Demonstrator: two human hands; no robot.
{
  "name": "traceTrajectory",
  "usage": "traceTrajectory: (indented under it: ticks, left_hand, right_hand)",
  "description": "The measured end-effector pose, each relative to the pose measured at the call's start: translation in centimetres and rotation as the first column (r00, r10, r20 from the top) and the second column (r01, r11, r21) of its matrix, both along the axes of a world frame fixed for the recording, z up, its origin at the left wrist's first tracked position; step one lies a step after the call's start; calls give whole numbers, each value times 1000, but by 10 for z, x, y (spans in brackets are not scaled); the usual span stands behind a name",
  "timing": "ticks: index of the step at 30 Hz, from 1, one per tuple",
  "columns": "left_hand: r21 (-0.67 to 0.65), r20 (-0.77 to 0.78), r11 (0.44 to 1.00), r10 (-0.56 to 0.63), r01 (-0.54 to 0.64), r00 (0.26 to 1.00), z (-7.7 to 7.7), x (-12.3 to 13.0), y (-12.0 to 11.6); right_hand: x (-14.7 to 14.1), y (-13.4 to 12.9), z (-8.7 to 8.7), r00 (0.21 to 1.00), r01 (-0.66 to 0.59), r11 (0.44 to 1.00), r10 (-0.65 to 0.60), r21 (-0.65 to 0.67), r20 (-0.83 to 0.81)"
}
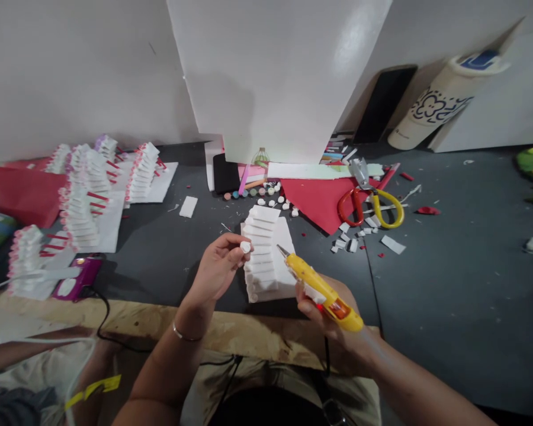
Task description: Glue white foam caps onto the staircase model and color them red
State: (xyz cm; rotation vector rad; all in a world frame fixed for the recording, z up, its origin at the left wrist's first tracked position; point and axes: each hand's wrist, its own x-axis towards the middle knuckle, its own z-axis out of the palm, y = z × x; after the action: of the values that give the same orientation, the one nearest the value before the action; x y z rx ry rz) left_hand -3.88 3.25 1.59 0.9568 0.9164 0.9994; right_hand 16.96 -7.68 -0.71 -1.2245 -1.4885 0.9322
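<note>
Dark grey tabletop (448,248), white panel (275,77) standing behind. Near front edge: white stepped model (260,254) on white board (286,269), between the hands. Left hand (217,267): thumb and forefinger nearly together, pinching small white piece (246,247) at model's left edge; contact with model, cannot tell. Right hand (323,320): fingers wrapped round yellow glue gun (313,275), nozzle over board. Judged risks: burnt left fingertips from leftward swing of nozzle, if hot; smeared steps from a drip; dropped piece from loosened pinch.

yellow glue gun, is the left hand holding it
No, the right hand grips the yellow glue gun, while the left hand pinches a small white piece.
</note>
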Motion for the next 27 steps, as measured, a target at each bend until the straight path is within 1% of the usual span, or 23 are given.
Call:
traceTrajectory:
  ticks: [2, 4, 6, 8, 11, 14, 15, 17, 20, 23, 27]
  left_hand:
    - [47, -58, 998, 43, -40, 997, 0, -2, 3]
    - [145, -163, 987, 94, -70, 982, 0, -5, 6]
    - [271, -313, 962, 129, -42, 941, 2, -8, 9]
    - [400, -479, 915, 160, 52, 863, 5, -10, 11]
    - [520, -683, 808, 199, 276, 703, 11, -11, 13]
    - [529, -800, 696, 219, 485, 559, 13, -6, 17]
    - [520, -825, 667, 228, 533, 518, 12, -4, 19]
    - [503, -855, 626, 264, 595, 446, 10, 0, 22]
    - [491, -871, 591, 316, 640, 377, 7, 5, 25]
    - [485, -874, 573, 347, 660, 341, 6, 6, 26]
    - [471, -879, 567, 367, 676, 305, 7, 6, 26]
  right_hand:
    - [0, -2, 2, 998, 38, 999, -39, -10, -50]
    - [0, -4, 4, 995, 65, 998, -66, -17, -77]
    - [-1, -4, 6, 993, 85, 996, -85, -8, -88]
    - [-1, -4, 6, 992, 88, 996, -88, -4, -89]
    - [0, -4, 5, 995, 74, 997, -73, 6, -72]
    - [0, -4, 3, 996, 68, 997, -67, 25, -58]
    - [0, -4, 2, 996, 70, 997, -68, 26, -58]
    - [0, -5, 3, 995, 78, 997, -77, 20, -64]
    - [-1, -5, 5, 993, 90, 996, -89, 6, -72]
    - [-1, -5, 5, 993, 96, 995, -95, 16, -64]
    - [0, -4, 0, 995, 74, 997, -71, 36, -66]
